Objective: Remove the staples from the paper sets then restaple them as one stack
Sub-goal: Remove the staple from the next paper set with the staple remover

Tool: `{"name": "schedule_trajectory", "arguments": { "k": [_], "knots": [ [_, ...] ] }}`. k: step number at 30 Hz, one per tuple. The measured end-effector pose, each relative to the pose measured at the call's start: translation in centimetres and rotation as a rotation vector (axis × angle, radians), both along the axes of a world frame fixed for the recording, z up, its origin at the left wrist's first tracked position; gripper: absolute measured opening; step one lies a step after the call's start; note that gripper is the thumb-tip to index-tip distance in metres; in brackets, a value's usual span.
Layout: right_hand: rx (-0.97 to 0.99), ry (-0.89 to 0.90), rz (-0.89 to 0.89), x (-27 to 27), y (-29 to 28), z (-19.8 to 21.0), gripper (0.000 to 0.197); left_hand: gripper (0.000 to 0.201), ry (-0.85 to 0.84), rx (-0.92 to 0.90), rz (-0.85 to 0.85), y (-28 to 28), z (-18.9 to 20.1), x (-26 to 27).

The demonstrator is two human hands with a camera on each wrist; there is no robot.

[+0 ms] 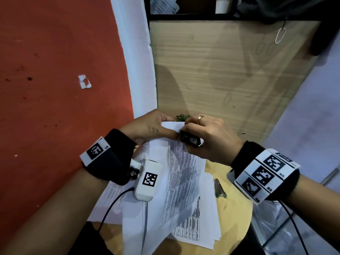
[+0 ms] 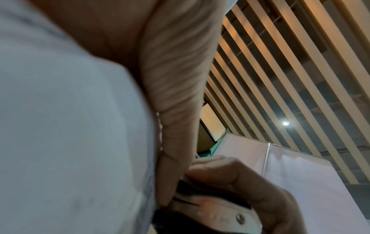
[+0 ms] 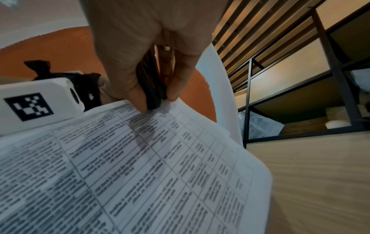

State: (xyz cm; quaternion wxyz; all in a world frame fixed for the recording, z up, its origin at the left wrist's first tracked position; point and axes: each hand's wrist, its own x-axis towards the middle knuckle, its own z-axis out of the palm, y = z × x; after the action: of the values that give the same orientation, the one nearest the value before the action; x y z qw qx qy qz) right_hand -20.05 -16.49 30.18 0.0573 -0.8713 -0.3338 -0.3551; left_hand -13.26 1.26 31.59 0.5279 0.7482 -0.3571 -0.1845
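In the head view, at centre frame, the left hand (image 1: pixel 147 128) pinches the top corner of a printed paper set (image 1: pixel 181 173) lifted off the round wooden table (image 1: pixel 237 205), while the right hand (image 1: pixel 207 138) curls around a small black tool (image 1: pixel 189 140) pressed against that same corner; whether it is a staple remover or a stapler I cannot tell for sure. Below, in the lower middle of the frame, more printed sheets (image 1: pixel 206 230) lie loosely fanned on the table, and a slim metal tool (image 1: pixel 219 188) rests just right of them. In the left wrist view the white underside of the paper fills the left half; a finger of the left hand runs down the centre, and at lower right the right hand's fingers wrap the tool, whose metal plate with a rivet shows. In the right wrist view, thumb and fingers (image 3: pixel 138 95) at upper centre clamp the black tool (image 3: pixel 152 88) onto the sheet's top edge, the printed table spreading across the lower frame. Judging from this, the work is still at a corner staple; no single stapled stack is visible, so gathering and restapling appear to remain.
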Motion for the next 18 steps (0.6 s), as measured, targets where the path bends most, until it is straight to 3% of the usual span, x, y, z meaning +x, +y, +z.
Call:
{"name": "schedule_trajectory", "arguments": {
  "k": [9, 15, 18],
  "knots": [
    [0.363, 0.149, 0.089, -0.29, -0.09, -0.06, 0.023, 0.012, 0.028, 0.038, -0.007, 0.71, 0.63, -0.12],
    [0.277, 0.131, 0.101, 0.02, -0.05, -0.23, 0.03, 0.017, -0.025, 0.041, 0.02, 0.87, 0.86, -0.02],
    [0.197, 0.052, 0.088, 0.19, 0.35, -0.42, 0.028, 0.006, -0.038, 0.037, 0.039, 0.71, 0.59, -0.18]
  ]
}}
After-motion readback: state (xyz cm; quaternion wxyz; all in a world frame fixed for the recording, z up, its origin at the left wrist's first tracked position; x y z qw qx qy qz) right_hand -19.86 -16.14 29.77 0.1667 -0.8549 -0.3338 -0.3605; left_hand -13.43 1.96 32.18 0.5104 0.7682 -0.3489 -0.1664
